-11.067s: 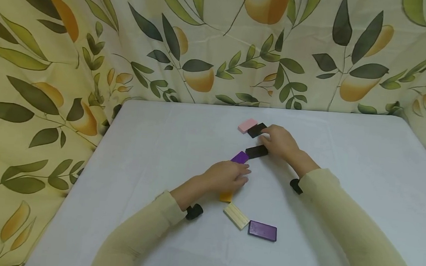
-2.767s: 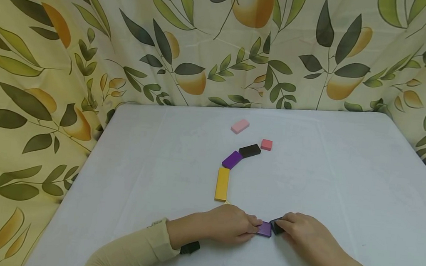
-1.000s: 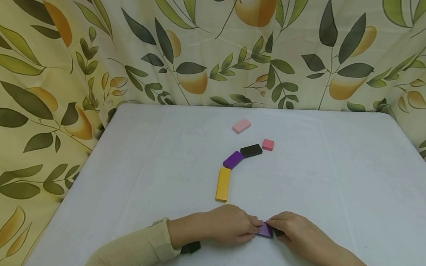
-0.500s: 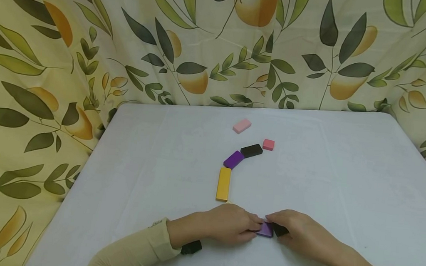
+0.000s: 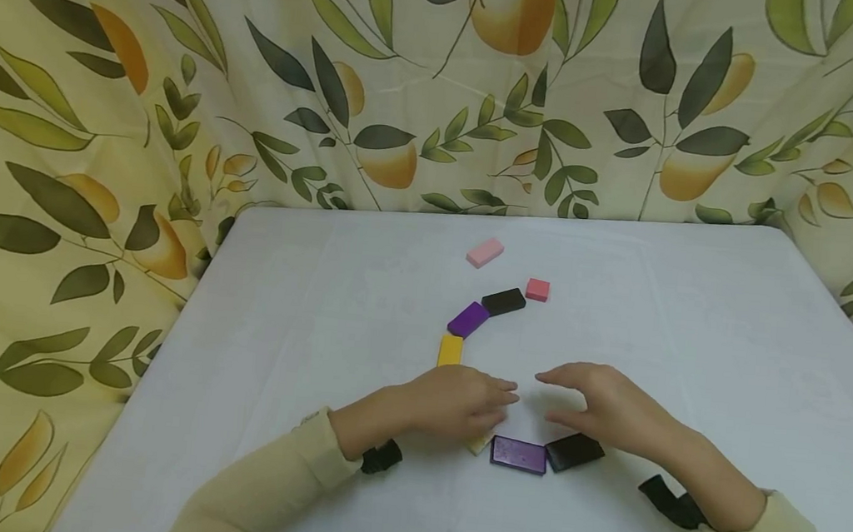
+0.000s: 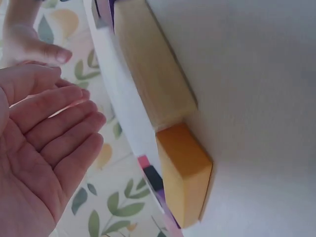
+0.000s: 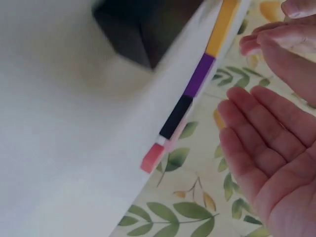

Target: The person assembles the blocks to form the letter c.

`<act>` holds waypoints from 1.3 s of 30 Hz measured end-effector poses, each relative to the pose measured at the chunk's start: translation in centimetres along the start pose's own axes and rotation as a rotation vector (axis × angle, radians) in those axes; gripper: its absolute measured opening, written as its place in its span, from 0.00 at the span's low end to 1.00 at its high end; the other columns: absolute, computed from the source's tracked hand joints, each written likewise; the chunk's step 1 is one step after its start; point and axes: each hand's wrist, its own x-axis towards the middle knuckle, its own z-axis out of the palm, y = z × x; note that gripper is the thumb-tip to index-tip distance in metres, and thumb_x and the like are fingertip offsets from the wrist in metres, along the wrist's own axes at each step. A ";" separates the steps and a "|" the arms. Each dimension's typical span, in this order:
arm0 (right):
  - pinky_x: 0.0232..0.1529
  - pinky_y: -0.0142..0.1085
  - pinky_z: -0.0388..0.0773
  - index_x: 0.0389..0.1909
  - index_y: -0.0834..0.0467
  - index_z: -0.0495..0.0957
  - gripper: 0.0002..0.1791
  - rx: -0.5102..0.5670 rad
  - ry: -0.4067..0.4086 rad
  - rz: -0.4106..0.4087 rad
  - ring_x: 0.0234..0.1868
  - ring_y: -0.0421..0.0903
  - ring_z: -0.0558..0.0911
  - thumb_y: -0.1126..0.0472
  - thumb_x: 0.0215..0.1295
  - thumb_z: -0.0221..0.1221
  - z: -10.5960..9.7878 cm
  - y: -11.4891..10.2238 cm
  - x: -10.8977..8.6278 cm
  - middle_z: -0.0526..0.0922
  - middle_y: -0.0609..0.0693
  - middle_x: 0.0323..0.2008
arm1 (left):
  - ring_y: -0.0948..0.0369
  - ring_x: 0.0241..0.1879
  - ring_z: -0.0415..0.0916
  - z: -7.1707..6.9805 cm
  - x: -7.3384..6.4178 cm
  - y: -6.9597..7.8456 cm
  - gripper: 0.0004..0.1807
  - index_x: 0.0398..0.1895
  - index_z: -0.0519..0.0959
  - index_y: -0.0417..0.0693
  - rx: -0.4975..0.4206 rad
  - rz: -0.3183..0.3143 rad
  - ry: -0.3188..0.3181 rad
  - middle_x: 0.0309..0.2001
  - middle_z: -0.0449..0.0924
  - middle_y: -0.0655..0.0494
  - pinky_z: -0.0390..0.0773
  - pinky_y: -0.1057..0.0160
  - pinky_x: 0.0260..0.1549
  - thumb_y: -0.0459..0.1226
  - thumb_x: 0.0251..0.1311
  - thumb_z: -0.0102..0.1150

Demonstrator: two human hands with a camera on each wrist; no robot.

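Nearer black block [image 5: 575,453]: looks light, stiff, perhaps slick; best pinched across long sides. Holds nothing in loosely outstretched left hand [image 5: 457,402] or right hand [image 5: 617,408].

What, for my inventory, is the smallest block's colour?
Pinkish red; the smallest block shows best in head view.

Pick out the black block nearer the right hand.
The near black block, just right of the near purple block. The far black block lies farther off, beside the small coral block.
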 end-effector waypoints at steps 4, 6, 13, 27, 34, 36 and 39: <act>0.44 0.46 0.76 0.44 0.66 0.80 0.21 -0.015 0.052 0.003 0.45 0.53 0.80 0.66 0.47 0.69 -0.4 0.8 1.8 0.82 0.55 0.41 | 0.66 0.58 0.66 -0.6 0.5 -1.0 0.20 0.60 0.72 0.47 -0.012 -0.041 0.008 0.60 0.69 0.58 0.66 0.71 0.52 0.41 0.67 0.45; 0.44 0.47 0.76 0.44 0.67 0.80 0.20 -0.024 0.071 0.008 0.44 0.54 0.80 0.66 0.47 0.69 -0.5 1.4 2.8 0.82 0.56 0.41 | 0.66 0.58 0.66 -0.8 0.7 -1.6 0.20 0.60 0.72 0.47 -0.015 -0.054 0.017 0.60 0.69 0.58 0.66 0.70 0.53 0.41 0.67 0.44; 0.47 0.50 0.73 0.44 0.70 0.79 0.19 -0.027 0.123 0.036 0.46 0.57 0.78 0.69 0.49 0.67 -0.8 3.5 6.8 0.81 0.60 0.42 | 0.65 0.61 0.61 -1.0 1.3 -3.9 0.23 0.62 0.69 0.45 -0.048 -0.135 0.048 0.62 0.67 0.56 0.62 0.67 0.57 0.44 0.69 0.43; 0.50 0.50 0.70 0.46 0.73 0.76 0.16 -0.147 0.088 0.112 0.47 0.59 0.77 0.70 0.57 0.59 -0.7 6.8 13.5 0.79 0.65 0.45 | 0.60 0.63 0.59 -1.8 4.0 -6.6 0.28 0.66 0.62 0.43 0.081 -0.233 0.044 0.66 0.60 0.52 0.60 0.64 0.59 0.47 0.68 0.43; 0.56 0.50 0.64 0.52 0.73 0.72 0.19 -0.166 0.041 0.121 0.55 0.61 0.72 0.70 0.59 0.58 -0.2 7.9 15.9 0.75 0.66 0.50 | 0.60 0.65 0.55 -1.9 5.8 -7.5 0.31 0.67 0.60 0.43 0.130 -0.251 0.000 0.68 0.56 0.50 0.57 0.64 0.60 0.52 0.69 0.38; 0.57 0.50 0.63 0.53 0.72 0.72 0.20 -0.178 0.029 0.120 0.55 0.61 0.71 0.69 0.60 0.58 0.0 8.1 16.6 0.75 0.66 0.51 | 0.60 0.66 0.53 -1.7 6.3 -7.8 0.31 0.67 0.60 0.43 0.132 -0.255 -0.007 0.68 0.55 0.51 0.56 0.64 0.60 0.53 0.69 0.37; 0.58 0.50 0.62 0.53 0.72 0.71 0.20 -0.185 0.012 0.115 0.56 0.61 0.70 0.69 0.60 0.57 0.2 8.3 17.4 0.74 0.66 0.51 | 0.60 0.66 0.53 -1.7 6.8 -7.9 0.31 0.67 0.60 0.43 0.127 -0.265 -0.016 0.68 0.54 0.51 0.57 0.63 0.60 0.53 0.69 0.37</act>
